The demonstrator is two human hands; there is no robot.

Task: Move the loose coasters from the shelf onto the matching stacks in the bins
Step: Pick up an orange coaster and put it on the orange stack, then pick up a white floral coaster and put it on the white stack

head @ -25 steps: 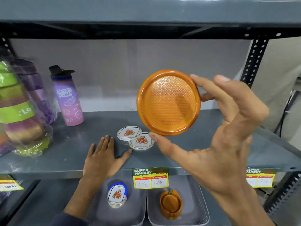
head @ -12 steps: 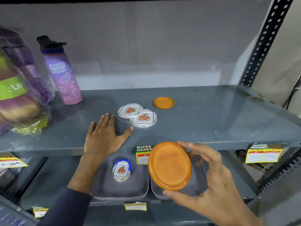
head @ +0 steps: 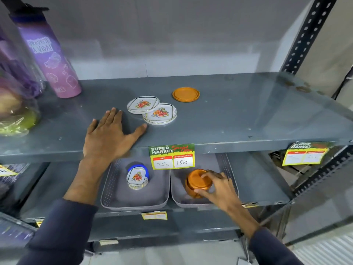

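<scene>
My right hand (head: 219,187) grips an orange coaster (head: 197,179) on top of the orange stack inside the right grey bin (head: 228,169) on the lower shelf. The left grey bin (head: 114,188) holds a stack of white floral coasters (head: 137,177) in a blue holder. On the upper shelf (head: 229,115) lie two loose white floral coasters (head: 143,104) (head: 160,114), overlapping, and one loose orange coaster (head: 185,94) behind them. My left hand (head: 109,136) rests flat and open on the shelf, its thumb close to the nearer floral coaster.
A purple water bottle (head: 49,60) stands at the shelf's back left, beside wrapped bottles (head: 13,96) at the far left. Price tags (head: 172,156) (head: 305,153) hang on the shelf's front edge. A perforated black upright (head: 303,37) bounds the right side.
My right hand carried the orange coaster from up in front of the shelf down into the right bin, onto the orange stack. My left hand stayed flat on the shelf.
</scene>
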